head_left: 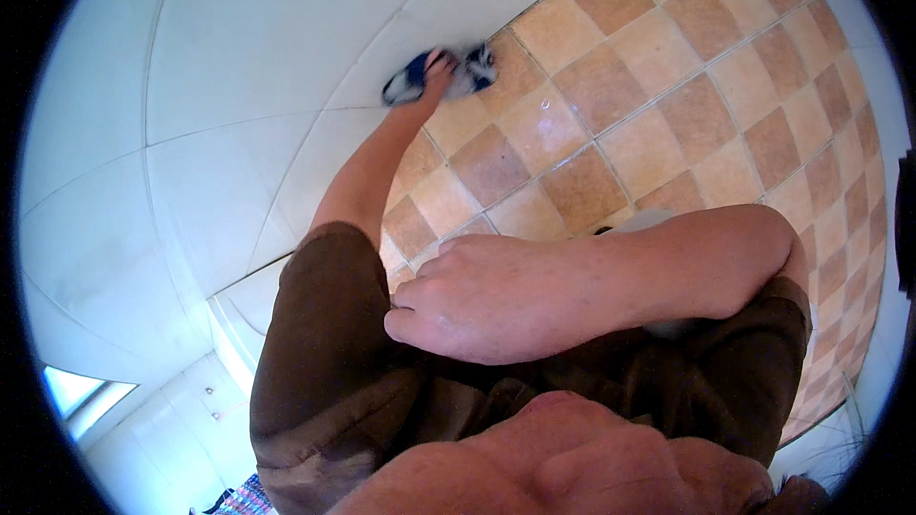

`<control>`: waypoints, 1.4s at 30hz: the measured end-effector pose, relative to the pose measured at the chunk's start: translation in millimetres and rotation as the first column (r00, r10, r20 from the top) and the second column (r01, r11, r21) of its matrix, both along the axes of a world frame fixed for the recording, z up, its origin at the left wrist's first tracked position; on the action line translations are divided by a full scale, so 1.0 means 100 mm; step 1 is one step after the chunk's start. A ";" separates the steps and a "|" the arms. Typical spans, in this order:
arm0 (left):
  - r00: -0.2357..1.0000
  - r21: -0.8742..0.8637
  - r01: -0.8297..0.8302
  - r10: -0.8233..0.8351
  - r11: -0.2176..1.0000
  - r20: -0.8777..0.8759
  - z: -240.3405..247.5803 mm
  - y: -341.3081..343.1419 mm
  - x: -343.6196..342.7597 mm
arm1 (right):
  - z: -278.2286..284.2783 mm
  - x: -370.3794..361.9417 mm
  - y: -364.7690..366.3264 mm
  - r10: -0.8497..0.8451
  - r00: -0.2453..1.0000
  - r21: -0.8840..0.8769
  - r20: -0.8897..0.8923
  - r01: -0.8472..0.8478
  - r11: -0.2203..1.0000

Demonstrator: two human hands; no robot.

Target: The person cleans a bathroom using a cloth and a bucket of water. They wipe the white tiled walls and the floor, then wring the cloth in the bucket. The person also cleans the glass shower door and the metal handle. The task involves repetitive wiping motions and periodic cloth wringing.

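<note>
My left arm stretches far forward out of a brown short sleeve. My left hand (438, 66) is at the base of the white wall, closed on a blue-and-white thing (405, 84) with dark edges. That thing is smeared by motion, so its kind is unclear. My right arm is bent across in front of me, with the elbow out to the right. My right hand (458, 298) is near the middle with its fingers curled; anything inside them is hidden. Under the right forearm, part of a white thing with a black edge (641, 219) shows near the floor.
The floor (611, 86) has orange and brown square tiles, and it meets the white panelled wall (239, 48) on the left. A white ledge (243, 319) juts out lower left. Beyond it are a bright window-like opening (81, 396) and multicoloured fabric (250, 498).
</note>
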State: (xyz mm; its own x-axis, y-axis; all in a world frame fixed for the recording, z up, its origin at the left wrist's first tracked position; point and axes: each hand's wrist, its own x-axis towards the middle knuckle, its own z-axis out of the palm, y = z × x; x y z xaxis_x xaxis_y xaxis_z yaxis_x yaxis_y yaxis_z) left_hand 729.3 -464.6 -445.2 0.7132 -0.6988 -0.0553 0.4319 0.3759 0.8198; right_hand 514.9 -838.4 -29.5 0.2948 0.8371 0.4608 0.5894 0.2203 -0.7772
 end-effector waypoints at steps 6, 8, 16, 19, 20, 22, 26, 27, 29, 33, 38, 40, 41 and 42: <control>0.842 0.840 -0.484 -0.395 -0.247 0.368 1.23 1.29 -1.58 | 0.06 0.00 -0.02 0.005 1.000 -0.092 0.024 -0.003 0.996; 0.784 0.737 -0.366 -0.615 -0.568 -0.084 1.72 1.22 -1.81 | 0.07 0.02 0.02 0.000 1.000 -0.113 -0.019 -0.002 0.994; 0.973 0.978 -0.197 0.110 -0.072 0.204 2.99 0.38 -1.63 | -0.15 0.37 0.20 -0.116 0.985 -0.130 -0.126 0.099 0.987; 0.911 0.905 -0.248 0.401 0.347 0.096 3.21 -0.12 -1.62 | -0.60 0.79 0.13 -0.345 0.900 -0.455 -0.266 0.198 0.868; 0.899 0.868 -0.281 0.429 0.409 0.089 3.25 -0.32 -1.63 | -0.82 0.89 0.14 -0.450 0.876 -0.491 -0.174 0.319 0.811; 0.870 0.766 -0.367 0.487 0.527 0.081 3.31 -0.72 -1.62 | -1.33 0.88 0.15 -0.635 0.761 -0.588 -0.133 0.455 0.668; 0.908 0.712 -0.287 0.419 0.640 -0.010 3.26 -1.35 -1.58 | -2.18 0.65 0.52 -0.114 0.011 -0.098 -0.993 0.439 0.893; 0.939 0.758 -0.158 0.334 0.633 -0.084 3.25 -1.41 -1.55 | -2.31 0.62 0.59 0.046 -0.045 0.020 -0.998 0.458 0.889; 0.935 0.962 -0.112 -0.301 0.247 0.186 3.27 -1.42 -1.44 | -2.47 0.55 0.70 0.222 -0.101 0.156 -0.970 0.440 0.884; 0.418 0.616 -0.784 -0.799 -0.077 0.432 3.73 -1.09 -1.12 | -2.64 0.64 0.78 0.160 -0.401 -0.023 -0.902 0.415 0.910; -0.113 -0.133 -0.986 -0.985 0.096 0.129 5.04 -0.55 -0.55 | -2.88 1.51 0.22 -0.064 -0.287 -0.225 -0.956 0.571 0.790; -0.141 -0.267 -0.957 -0.987 0.114 0.083 5.47 -0.34 -0.47 | -2.91 2.09 -0.36 -0.061 -0.363 -0.312 -0.930 0.689 0.655; -0.108 -0.304 -0.949 -0.993 0.087 0.052 5.65 -0.24 -0.46 | -2.90 2.37 -0.71 -0.157 -0.267 -0.309 -0.951 0.774 0.552; -0.102 -0.313 -0.947 -0.992 0.075 0.071 5.76 -0.16 -0.42 | -2.88 2.63 -1.02 -0.157 -0.137 -0.191 -0.978 0.895 0.404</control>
